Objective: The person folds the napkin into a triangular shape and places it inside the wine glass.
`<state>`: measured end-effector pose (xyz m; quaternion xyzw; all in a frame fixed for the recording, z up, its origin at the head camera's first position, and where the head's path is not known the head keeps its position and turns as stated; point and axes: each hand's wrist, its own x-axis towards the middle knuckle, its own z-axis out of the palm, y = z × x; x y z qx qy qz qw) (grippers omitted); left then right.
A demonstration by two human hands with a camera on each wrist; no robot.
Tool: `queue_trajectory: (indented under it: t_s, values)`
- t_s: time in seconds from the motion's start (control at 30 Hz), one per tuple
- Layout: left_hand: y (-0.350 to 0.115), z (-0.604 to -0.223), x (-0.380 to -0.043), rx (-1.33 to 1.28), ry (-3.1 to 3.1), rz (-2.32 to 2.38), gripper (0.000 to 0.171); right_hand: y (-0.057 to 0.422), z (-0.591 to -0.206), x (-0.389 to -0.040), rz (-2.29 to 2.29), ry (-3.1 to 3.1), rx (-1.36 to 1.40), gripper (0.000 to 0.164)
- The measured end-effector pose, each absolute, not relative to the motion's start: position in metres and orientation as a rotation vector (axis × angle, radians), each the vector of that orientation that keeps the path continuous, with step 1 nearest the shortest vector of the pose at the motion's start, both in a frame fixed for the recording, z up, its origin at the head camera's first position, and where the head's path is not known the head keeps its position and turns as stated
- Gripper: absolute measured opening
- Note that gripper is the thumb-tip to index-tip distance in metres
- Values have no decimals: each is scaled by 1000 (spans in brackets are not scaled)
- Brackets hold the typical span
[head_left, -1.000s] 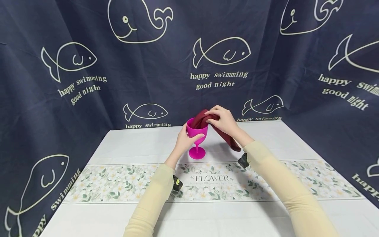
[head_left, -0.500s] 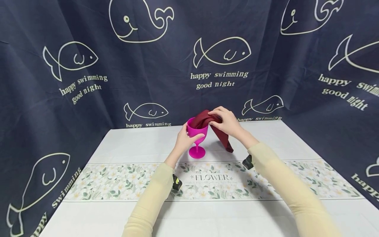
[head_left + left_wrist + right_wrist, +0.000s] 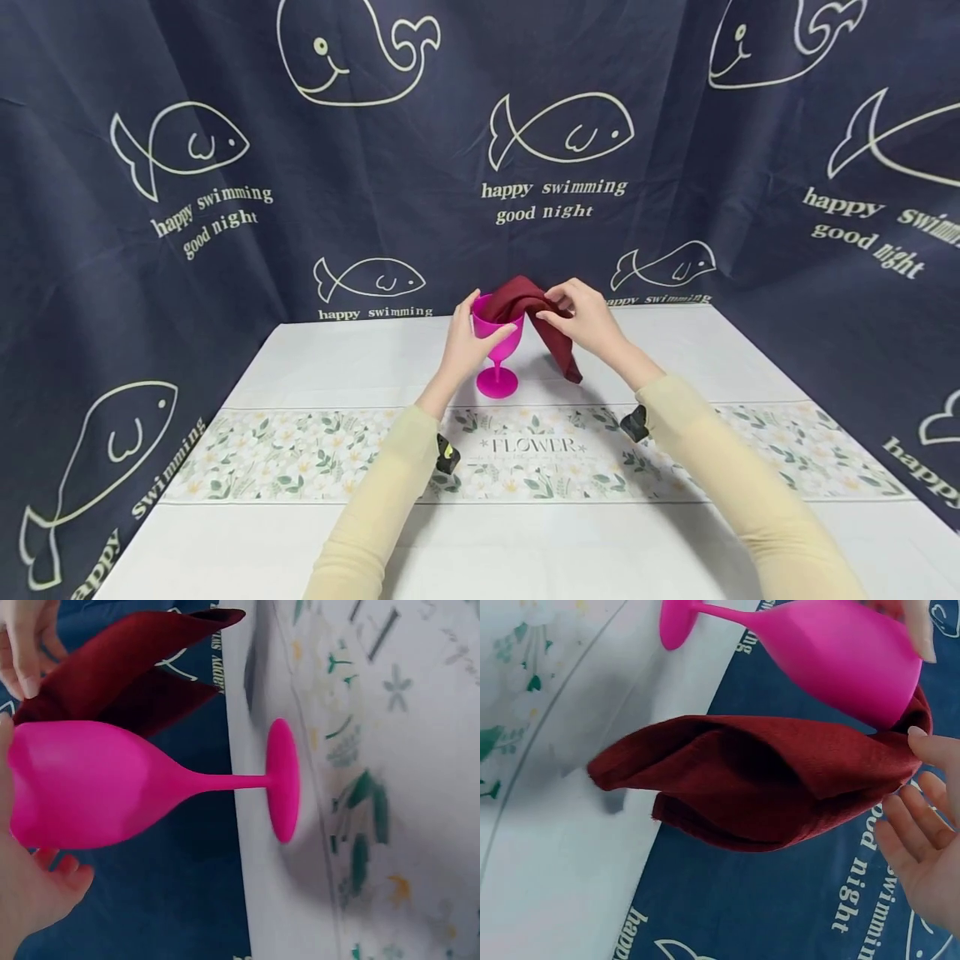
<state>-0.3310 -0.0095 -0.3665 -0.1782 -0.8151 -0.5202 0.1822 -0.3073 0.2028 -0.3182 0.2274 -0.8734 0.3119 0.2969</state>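
A bright pink goblet (image 3: 497,337) with a stem and round foot stands upright on the table. My left hand (image 3: 467,340) holds its bowl, with the thumb across the near side and fingers at the far left. A dark red cloth napkin (image 3: 521,296) is tucked into the bowl, folds over the rim and hangs down to the right. In the right wrist view the hanging napkin (image 3: 765,780) shows loose, open folds. My right hand (image 3: 588,321) lightly holds it just right of the rim, the thumb (image 3: 919,746) on one edge and the fingertips along the other.
The table has a white cover (image 3: 315,367) with a flowered band (image 3: 300,458) lettered FLOWER across it. A dark blue curtain (image 3: 442,225) printed with white fish and whales hangs behind and at both sides, close beyond the goblet.
My right hand has moved right and slightly down along the napkin, away from the rim. The hanging end has swung left, nearer the goblet. My left hand keeps its hold on the goblet.
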Motion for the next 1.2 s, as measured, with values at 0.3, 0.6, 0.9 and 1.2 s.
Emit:
queue_trajectory:
  t_s: [0.3, 0.6, 0.9, 1.2]
  values:
    - [0, -340, -334, -584, -2159, -1314, 55, 208, -333, -305, 868, -2300, 525, 25]
    - [12, -322, -337, -691, -2170, -1312, 45, 205, -343, -304, 868, -2269, 536, 27]
    - [24, -314, -340, -728, -2264, -1238, 42, 199, -349, -308, 918, -2229, 572, 23]
    - [29, -299, -344, -733, -2513, -1142, 42, 195, -354, -308, 935, -2221, 608, 19]
